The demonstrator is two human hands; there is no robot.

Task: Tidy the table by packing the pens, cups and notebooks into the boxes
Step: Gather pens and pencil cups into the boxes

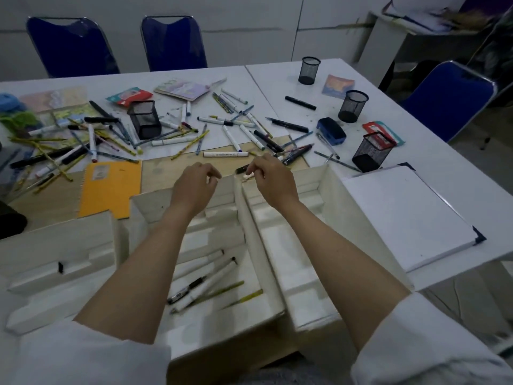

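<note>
Above the far rim of the middle box (pixel 238 207), a small pen (pixel 245 173) is pinched between the fingertips of the right hand (pixel 273 176), whose fingers are curled round it; its dark end juts toward the left hand (pixel 194 182). That hand is held just beside it with loosely curled fingers, and nothing is seen to be gripped or touched by it. A pen of this kind is judged light, stiff and somewhat slippery, best taken at mid-barrel so it does not pivot. Inside the middle box, nearer the body, several pens (pixel 205 282) are already laid. Beyond the box, a white marker (pixel 225 154) lies closest, with many scattered pens (pixel 91 140) on the surface (pixel 291 81) farther out. Mesh cups (pixel 372 151) and an orange notebook (pixel 109 187) remain unpacked beside the box.
</note>
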